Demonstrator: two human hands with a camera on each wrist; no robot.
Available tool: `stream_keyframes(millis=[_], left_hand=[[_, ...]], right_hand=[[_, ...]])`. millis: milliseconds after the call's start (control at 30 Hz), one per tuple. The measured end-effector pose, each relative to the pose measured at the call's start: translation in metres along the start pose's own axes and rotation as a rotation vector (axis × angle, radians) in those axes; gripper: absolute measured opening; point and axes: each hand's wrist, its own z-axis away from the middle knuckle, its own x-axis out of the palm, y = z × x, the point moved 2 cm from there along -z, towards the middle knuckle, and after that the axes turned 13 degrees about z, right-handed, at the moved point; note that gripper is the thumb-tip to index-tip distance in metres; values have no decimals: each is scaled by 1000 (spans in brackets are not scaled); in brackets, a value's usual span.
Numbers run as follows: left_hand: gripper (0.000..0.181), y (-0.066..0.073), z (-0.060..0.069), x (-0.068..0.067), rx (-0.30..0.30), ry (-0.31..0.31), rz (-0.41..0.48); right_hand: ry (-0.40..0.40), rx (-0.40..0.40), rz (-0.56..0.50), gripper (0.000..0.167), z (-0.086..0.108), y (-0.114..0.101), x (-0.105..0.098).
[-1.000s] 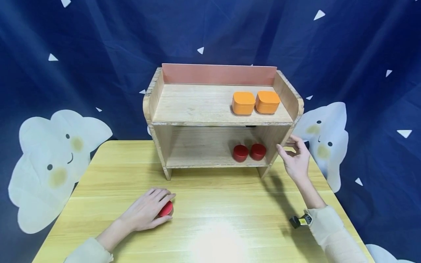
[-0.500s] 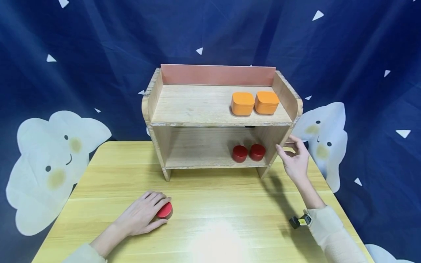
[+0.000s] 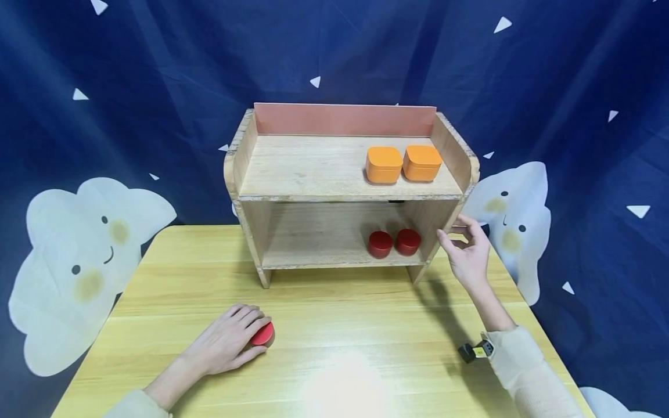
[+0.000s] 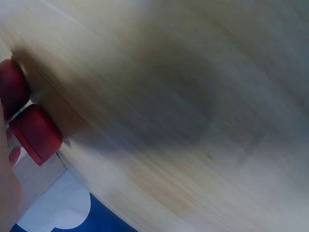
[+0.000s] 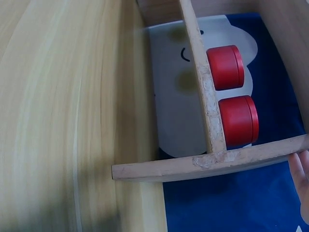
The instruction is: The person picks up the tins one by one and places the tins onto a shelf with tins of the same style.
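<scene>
In the head view my left hand [image 3: 232, 339] lies low over a red round tin [image 3: 263, 334] on the table, fingers and thumb either side of it. Two red tins show beside that hand in the left wrist view, a nearer tin [image 4: 36, 134] and another tin [image 4: 13, 87] at the frame's edge. My right hand [image 3: 470, 252] grips the right side panel of a small wooden shelf [image 3: 345, 196], thumb at its front edge. Two dark red tins [image 3: 380, 244] sit on the lower board, at the right. Two orange rounded-square tins [image 3: 384, 165] stand on the upper board.
The shelf stands toward the back of the light wooden table [image 3: 334, 313]. Behind it hangs a blue curtain [image 3: 209, 58] with white clouds and triangles. A small black device [image 3: 475, 351] is at my right cuff.
My left hand has drawn back slightly toward me and to the left, its fingertips no longer reaching past the tin. My right hand keeps its place on the shelf.
</scene>
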Motion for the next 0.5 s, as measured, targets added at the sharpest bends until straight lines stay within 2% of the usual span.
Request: stream_keyframes(millis=[200, 500], left_hand=[[55, 1, -2, 1, 12, 23, 0], [57, 5, -10, -1, -8, 58, 21]], right_hand=[[1, -6, 1, 40, 0, -1, 0], [0, -20, 9, 40, 0, 0, 0]])
